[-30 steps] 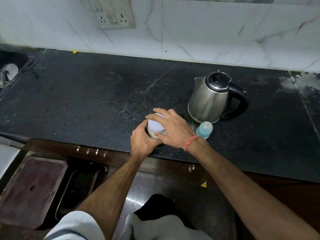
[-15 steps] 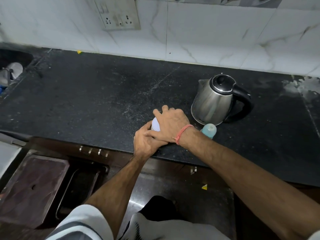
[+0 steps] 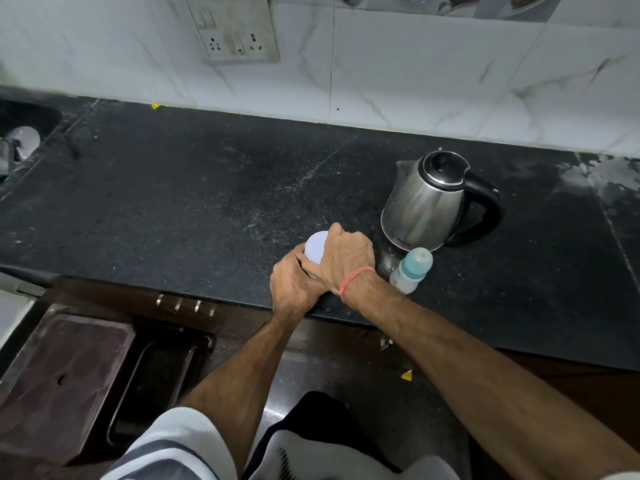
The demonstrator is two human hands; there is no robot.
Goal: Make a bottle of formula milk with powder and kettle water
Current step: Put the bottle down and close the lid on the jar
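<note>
A: Where was the powder tin (image 3: 316,250) sitting?

B: On the black counter (image 3: 194,209), just left of the steel kettle (image 3: 424,206) and nearer the counter's front edge. The baby bottle (image 3: 410,270) stood right in front of the kettle, capped in teal.

A: And the hands?

B: The left hand (image 3: 294,289) was wrapped round the tin's side, fingers curled against it. The right hand (image 3: 348,259) lay over the white lid, fingers curled down round its rim, gripping it.
</note>
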